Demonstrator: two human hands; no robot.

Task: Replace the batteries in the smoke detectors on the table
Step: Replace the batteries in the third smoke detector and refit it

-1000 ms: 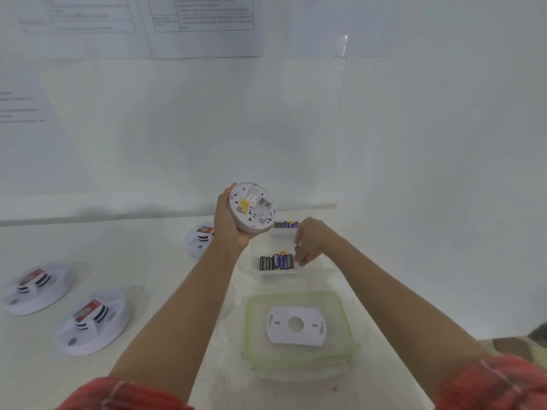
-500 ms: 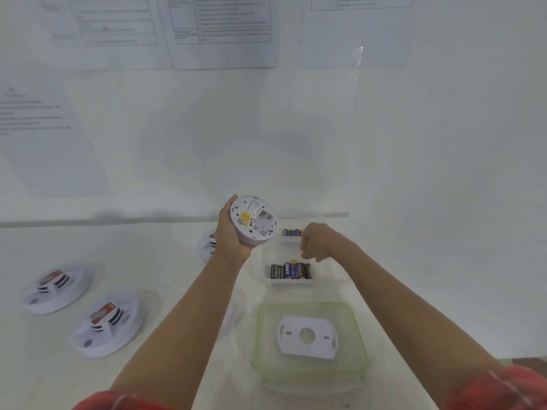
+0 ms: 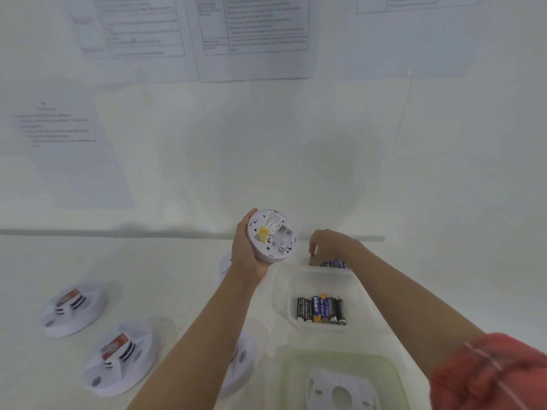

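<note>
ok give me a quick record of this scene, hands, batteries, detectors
left hand: holds a smoke detector, back side facing the camera
right hand: fingers curled down over the far batteries; grip unclear
near tray: row of batteries lying side by side
lid: green rim, white plate lying on it
table: two detectors at left

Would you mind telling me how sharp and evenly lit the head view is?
Head view: hazy, washed-out white light; printed sheets on the wall unreadable; far-left smoke detector smeared by blur; near batteries fairly crisp; held detector sharp.
</note>
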